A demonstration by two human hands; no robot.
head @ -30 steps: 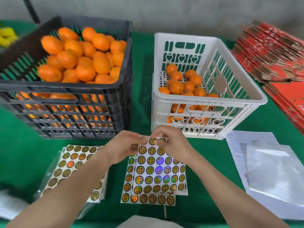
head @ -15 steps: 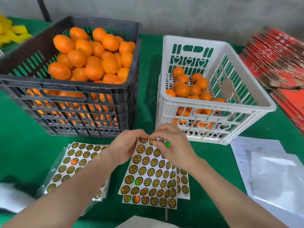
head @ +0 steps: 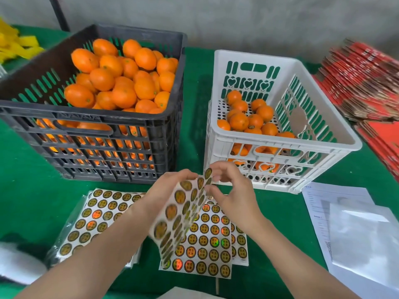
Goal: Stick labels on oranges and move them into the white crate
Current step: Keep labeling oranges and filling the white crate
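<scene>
Both hands were raised just above the green surface (head: pixel 194 87), in front of the near wall of the white crate (head: pixel 280 145). The left hand (head: pixel 172 188) gripped a label sheet (head: pixel 183 212) by its far left edge, fingers curled round it, so the sheet hung tilted and bowed toward the person. The right hand (head: pixel 233 195) had its thumb and fingertips curled in a pinch at the sheet's far right corner; whether one label had come loose there could not be told

More label sheets (head: pixel 212 244) lay flat on the surface under the hands, and to the left of them lay a wrapped stack of sheets (head: pixel 97 216) in clear film

The black crate (head: pixel 151 130) stood far left, heaped with oranges (head: pixel 121 83). The white crate stood to its right, apart from it, with a smaller layer of oranges (head: pixel 248 119) on its floor, gathered toward the left and near sides

At the near right lay printed papers (head: pixel 336 201) with a pale plastic bag (head: pixel 362 234) on top. Flattened red cartons (head: pixel 362 83) were piled at the far right, and yellow strips (head: pixel 17 46) lay at the far left edge
</scene>
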